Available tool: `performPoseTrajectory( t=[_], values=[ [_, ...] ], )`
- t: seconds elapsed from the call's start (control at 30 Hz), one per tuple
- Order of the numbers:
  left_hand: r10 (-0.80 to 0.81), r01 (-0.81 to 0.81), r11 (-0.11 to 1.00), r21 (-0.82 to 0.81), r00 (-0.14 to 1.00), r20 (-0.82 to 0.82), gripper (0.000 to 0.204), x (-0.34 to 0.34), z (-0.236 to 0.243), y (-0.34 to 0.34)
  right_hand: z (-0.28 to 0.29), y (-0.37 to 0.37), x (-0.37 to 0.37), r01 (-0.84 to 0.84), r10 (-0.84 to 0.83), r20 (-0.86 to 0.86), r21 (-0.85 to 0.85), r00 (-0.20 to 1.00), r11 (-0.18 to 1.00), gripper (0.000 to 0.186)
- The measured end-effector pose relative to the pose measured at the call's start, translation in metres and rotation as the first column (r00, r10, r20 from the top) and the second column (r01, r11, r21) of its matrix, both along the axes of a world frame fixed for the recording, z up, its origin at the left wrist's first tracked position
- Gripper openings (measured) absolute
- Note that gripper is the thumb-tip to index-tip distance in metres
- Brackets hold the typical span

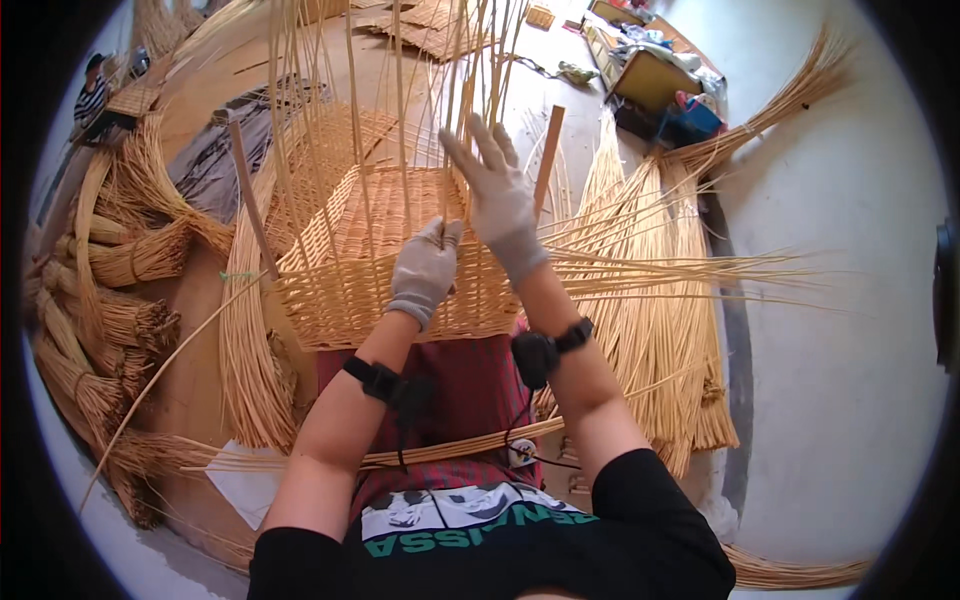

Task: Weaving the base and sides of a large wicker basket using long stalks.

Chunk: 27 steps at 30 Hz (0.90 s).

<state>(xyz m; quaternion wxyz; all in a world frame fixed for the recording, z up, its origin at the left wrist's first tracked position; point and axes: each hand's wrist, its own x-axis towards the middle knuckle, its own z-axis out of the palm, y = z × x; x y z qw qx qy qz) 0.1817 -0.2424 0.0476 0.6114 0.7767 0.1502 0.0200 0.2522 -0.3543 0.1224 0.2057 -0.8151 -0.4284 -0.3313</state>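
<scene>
A woven wicker basket [335, 300], rectangular and pale tan, rests in front of my lap with tall thin upright rods [400, 110] rising from its walls. My left hand [425, 268], in a whitish glove, is closed at the near wall's upper edge, its fingertips pinched around an upright wicker rod. Higher and to the right, my right hand [498, 195], gloved too, has its fingers stretched and spread beside the upright rods near the right wall. It grips nothing that I can see. Loose rod ends [660, 270] stick out sideways past my right wrist.
Wooden sticks stand at the basket's left [252, 195] and right [548, 160]. Bundles of wicker rods [130, 260] are heaped at left, and long bundles [650, 350] lie at right. Several rods [460, 443] cross my lap. Far left, a person [92, 95] sits; a cluttered cabinet [655, 85] stands far right.
</scene>
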Motion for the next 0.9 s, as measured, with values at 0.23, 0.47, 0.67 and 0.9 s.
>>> performPoseTrajectory(
  t=[0.23, 0.47, 0.67, 0.9],
  values=[
    [-0.030, 0.003, 0.970, 0.242, 0.994, 0.108, 0.038, -0.001, -0.008, 0.005, -0.049, -0.080, -0.065, 0.404, -0.154, -0.572, 0.340, 0.806, 0.849, 0.036],
    [0.000, 0.060, 0.947, -0.317, 0.983, 0.186, 0.015, -0.012, -0.003, -0.002, -0.053, -0.038, -0.052, 0.342, -0.291, -0.399, 0.062, 0.869, 0.938, 0.045],
    [0.028, 0.004, 0.979, -0.204, 0.988, 0.153, 0.007, -0.023, -0.008, 0.004, -0.059, -0.015, -0.010, 0.427, -0.644, -0.358, -0.522, 0.676, 0.738, 0.044],
    [0.272, -0.386, 0.920, 0.064, 0.750, 0.602, 0.027, -0.139, -0.138, 0.184, -0.021, 0.077, -0.142, 0.031, 0.267, -0.557, 0.467, 0.786, 0.884, 0.046]
  ],
)
